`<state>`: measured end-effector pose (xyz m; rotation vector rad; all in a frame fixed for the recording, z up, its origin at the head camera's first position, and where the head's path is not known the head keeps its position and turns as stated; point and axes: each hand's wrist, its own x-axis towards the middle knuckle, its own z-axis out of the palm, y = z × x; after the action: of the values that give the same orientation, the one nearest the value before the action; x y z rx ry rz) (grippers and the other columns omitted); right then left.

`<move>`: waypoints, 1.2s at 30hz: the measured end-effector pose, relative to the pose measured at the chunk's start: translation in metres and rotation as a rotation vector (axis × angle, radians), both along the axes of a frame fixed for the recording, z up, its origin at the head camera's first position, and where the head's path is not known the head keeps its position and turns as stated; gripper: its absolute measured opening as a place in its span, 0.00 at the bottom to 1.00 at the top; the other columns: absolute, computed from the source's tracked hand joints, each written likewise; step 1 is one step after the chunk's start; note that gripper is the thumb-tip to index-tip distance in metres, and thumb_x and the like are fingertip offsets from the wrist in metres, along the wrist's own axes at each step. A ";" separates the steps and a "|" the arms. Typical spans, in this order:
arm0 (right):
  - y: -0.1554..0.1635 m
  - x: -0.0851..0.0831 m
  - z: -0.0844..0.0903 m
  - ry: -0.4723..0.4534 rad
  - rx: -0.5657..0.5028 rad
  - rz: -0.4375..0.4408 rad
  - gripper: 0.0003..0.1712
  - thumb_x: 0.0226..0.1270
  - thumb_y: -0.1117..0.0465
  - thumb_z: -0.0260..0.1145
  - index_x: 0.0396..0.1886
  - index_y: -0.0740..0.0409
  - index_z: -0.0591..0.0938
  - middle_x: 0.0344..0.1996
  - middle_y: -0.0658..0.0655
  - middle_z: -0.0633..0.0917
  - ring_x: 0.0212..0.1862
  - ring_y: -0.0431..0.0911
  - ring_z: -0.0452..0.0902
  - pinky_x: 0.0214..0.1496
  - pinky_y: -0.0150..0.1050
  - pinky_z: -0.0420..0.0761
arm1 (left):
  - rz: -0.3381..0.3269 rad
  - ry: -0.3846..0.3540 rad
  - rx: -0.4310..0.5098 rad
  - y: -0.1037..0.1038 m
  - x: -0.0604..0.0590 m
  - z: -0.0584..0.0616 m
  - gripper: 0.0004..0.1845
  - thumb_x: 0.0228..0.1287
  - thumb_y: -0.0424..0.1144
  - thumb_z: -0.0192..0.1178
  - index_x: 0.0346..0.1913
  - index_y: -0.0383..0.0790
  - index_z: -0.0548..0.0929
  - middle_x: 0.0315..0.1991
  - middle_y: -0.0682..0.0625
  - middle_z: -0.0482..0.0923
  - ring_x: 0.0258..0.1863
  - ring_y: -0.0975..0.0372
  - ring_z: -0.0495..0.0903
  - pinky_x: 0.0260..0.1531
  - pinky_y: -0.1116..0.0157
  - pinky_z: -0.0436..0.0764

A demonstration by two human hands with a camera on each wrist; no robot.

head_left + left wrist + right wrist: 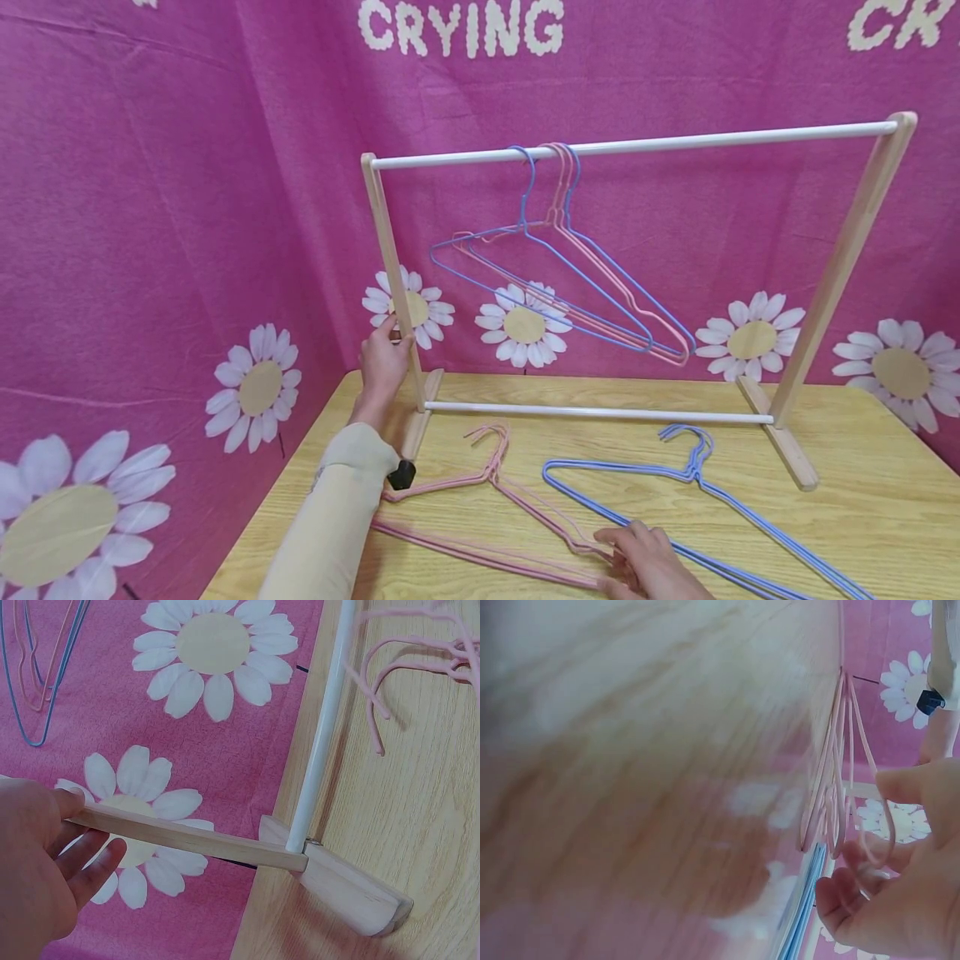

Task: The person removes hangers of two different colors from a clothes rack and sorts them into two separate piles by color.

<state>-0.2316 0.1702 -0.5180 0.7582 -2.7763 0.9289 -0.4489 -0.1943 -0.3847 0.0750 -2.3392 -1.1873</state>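
Note:
A small wooden clothes rack (840, 258) with a white top rod stands on the wooden table (862, 517). Blue and pink wire hangers (570, 283) hang from the rod. My left hand (382, 367) grips the rack's left upright (180, 836), thumb on one side and fingers on the other. A bunch of pink hangers (487, 483) lies flat on the table, and my right hand (648, 562) pinches a corner of it (840, 817). Blue hangers (697, 492) lie beside the pink ones, to the right.
A pink cloth with white daisies (187, 250) hangs close behind and to the left of the table. The rack's lower white rod (600, 411) and wooden feet (352, 889) rest on the tabletop near its back edge.

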 end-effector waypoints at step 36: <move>0.027 -0.018 0.114 0.547 -0.112 -0.274 0.32 0.54 0.64 0.76 0.61 0.58 0.77 0.42 0.51 0.80 0.45 0.43 0.67 0.40 0.31 0.62 | -0.008 0.000 0.012 0.001 0.002 0.000 0.21 0.69 0.37 0.61 0.63 0.47 0.79 0.48 0.39 0.86 0.47 0.47 0.86 0.55 0.46 0.77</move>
<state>-0.2497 0.1975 -0.4036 0.5005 -2.2549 0.6894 -0.4474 -0.1933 -0.3844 0.0696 -2.3346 -1.2060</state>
